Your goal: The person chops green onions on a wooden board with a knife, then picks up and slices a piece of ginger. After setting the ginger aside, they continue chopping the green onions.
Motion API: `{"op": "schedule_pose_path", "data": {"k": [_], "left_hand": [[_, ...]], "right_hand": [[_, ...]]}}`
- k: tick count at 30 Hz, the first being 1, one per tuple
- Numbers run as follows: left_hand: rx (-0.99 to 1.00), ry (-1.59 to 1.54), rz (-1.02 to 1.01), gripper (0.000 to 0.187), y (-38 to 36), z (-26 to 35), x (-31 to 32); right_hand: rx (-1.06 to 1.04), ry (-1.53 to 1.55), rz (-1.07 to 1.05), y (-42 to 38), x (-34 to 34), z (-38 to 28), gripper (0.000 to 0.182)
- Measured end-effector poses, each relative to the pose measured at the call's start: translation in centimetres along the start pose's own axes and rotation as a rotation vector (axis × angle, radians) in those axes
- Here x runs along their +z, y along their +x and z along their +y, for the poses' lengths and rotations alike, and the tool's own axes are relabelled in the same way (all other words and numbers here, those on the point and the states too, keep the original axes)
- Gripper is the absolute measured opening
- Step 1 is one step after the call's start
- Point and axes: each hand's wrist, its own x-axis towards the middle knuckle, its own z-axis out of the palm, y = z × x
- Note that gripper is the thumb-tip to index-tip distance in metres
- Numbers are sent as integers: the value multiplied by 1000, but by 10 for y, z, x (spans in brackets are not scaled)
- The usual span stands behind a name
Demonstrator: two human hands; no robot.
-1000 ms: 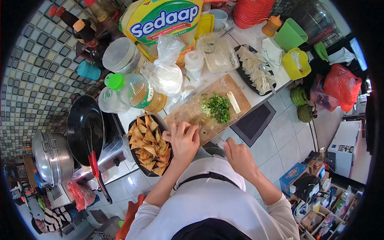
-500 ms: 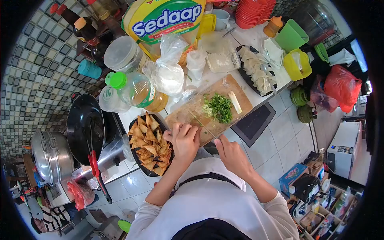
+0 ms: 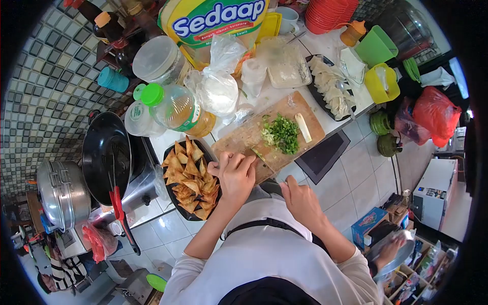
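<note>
My left hand (image 3: 236,175) is closed at the near left part of the wooden cutting board (image 3: 239,137), its curled fingertips on a spring onion piece (image 3: 257,152) that they mostly cover. Just off the board's near edge is my right hand (image 3: 301,199), in a fist around a knife; its handle is hidden and the blade barely shows. Chopped spring onion (image 3: 284,134) lies heaped on the board, with a white stalk end (image 3: 303,127) beside it. Left of my left hand, fried triangular pastries (image 3: 188,175) fill a black tray.
Behind the board stand an oil bottle (image 3: 175,112), a bag of white powder (image 3: 217,94) and a plastic box (image 3: 288,71). Uncooked dumplings (image 3: 330,89) lie on a dark plate. A black wok (image 3: 107,157) sits left. Another person's hand (image 3: 390,252) holds a round metal item lower right.
My right hand has moved right and back, away from the board and my left hand. Another person's hand with a round metal item has appeared at the lower right.
</note>
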Motion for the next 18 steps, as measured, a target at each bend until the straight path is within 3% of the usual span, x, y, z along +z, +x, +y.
{"op": "schedule_pose_path", "data": {"k": [9,14,18], "left_hand": [[27,-9,-9,8,1,3,-5],[36,29,-13,10,-6,3,-6],[91,39,32,7,-5,-1,-2]], "right_hand": [[20,106,7,6,-1,-2,27],[53,35,147,11,-3,0,29],[48,99,99,12,-10,4,30]]}}
